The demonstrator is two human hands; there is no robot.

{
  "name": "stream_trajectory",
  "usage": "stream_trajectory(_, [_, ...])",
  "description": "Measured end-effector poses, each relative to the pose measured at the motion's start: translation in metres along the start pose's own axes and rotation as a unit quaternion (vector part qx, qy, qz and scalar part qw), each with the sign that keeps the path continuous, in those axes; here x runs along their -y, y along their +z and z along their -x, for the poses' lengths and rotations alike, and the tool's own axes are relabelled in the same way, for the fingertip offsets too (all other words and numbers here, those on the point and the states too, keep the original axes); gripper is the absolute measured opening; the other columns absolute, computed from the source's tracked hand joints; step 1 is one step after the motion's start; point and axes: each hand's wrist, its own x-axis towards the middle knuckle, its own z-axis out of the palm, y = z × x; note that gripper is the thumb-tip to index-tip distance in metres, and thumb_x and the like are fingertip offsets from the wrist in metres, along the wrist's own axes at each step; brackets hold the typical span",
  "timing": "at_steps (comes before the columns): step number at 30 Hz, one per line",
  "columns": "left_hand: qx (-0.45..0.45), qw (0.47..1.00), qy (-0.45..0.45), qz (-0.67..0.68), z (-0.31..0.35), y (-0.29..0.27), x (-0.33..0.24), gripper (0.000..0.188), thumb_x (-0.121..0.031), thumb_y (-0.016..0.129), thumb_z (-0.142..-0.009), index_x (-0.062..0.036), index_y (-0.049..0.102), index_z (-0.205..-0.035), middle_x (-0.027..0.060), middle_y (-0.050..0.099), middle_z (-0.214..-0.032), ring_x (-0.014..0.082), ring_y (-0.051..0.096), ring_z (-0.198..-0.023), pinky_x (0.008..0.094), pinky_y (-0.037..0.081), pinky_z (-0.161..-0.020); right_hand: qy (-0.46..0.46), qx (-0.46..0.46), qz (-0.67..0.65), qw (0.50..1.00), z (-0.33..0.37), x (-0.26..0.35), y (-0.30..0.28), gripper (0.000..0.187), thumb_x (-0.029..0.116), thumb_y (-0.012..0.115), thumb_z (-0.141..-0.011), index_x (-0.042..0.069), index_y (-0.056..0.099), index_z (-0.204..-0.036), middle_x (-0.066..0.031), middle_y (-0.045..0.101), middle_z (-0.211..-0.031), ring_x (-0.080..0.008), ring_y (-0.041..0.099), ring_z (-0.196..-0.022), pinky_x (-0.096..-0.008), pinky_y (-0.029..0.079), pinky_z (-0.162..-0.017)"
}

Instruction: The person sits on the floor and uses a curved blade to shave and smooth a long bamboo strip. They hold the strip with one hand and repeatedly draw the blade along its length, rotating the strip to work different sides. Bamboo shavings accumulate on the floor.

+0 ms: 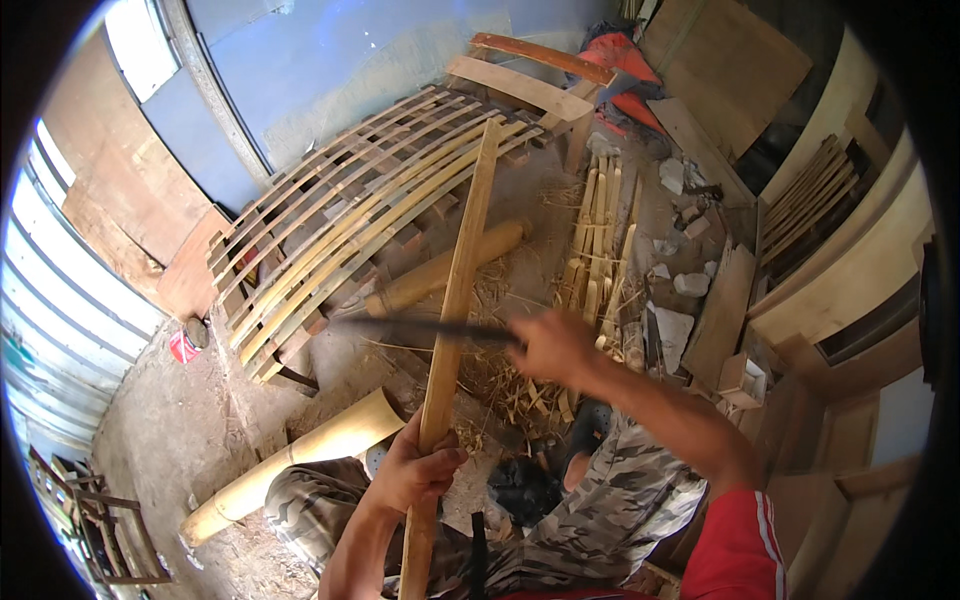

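Note:
A long bamboo strip (465, 240) stands slanted in front of me, its lower end down by my lap. My left hand (418, 465) is wrapped round its lower part. In my right hand (552, 347) is a machete (415, 327) with a long dark blade, slightly blurred, pointing left. The blade crosses the strip around its middle; whether its edge touches the bamboo I cannot tell. The handle is mostly hidden by my fingers. Beneath the strip, a thick bamboo pole (450, 268) lies on the floor, and another bamboo pole (295, 465) rests beside my left leg.
A slatted bamboo frame (340, 215) stands by the blue wall. Bundled bamboo strips (598, 235) and broken stone pieces (690, 285) lie to the right. Shavings (520, 405) cover the floor between my feet. A red and white can (184, 346) stands left, wooden panels (725, 75) lean at the back right.

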Motion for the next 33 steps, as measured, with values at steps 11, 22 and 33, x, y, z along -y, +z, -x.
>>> stream_trajectory(11, [-0.039, 0.999, 0.017, 0.015, -0.010, -0.004, -0.003, 0.055, 0.005, 0.064, -0.083, -0.0143, 0.043, -0.130, -0.0038, 0.045, -0.076, 0.0049, 0.041, -0.052, 0.0206, 0.031, -0.042, -0.076, -0.054, 0.005, 0.996, 0.007, 0.016, 0.029, 0.019, 0.032, 0.071, -0.077, 0.015, 0.067, -0.083, -0.0037, 0.064, -0.059, -0.0228, 0.066, -0.054, -0.0438, 0.052, -0.053])
stream_trajectory(22, [-0.010, 1.000, 0.022, 0.012, -0.017, 0.002, 0.000, 0.046, 0.005, 0.065, -0.082, -0.0124, 0.046, -0.120, 0.0006, 0.051, -0.079, 0.0065, 0.046, -0.052, 0.0206, 0.032, -0.041, 0.048, 0.034, -0.069, 0.996, -0.016, -0.014, 0.017, 0.027, 0.037, 0.069, -0.080, 0.013, 0.069, -0.094, -0.0105, 0.066, -0.065, -0.0298, 0.068, -0.060, -0.0469, 0.053, -0.057])
stream_trajectory(33, [-0.016, 0.999, -0.018, -0.029, -0.017, 0.014, -0.007, 0.069, 0.009, 0.065, -0.081, -0.0125, 0.038, -0.140, -0.0045, 0.043, -0.075, 0.0064, 0.044, -0.055, 0.0216, 0.034, -0.044, 0.068, 0.102, 0.005, 0.992, -0.007, 0.006, -0.003, 0.028, 0.035, 0.066, -0.083, 0.010, 0.070, -0.094, -0.0144, 0.068, -0.070, -0.0320, 0.068, -0.062, -0.0515, 0.053, -0.060])
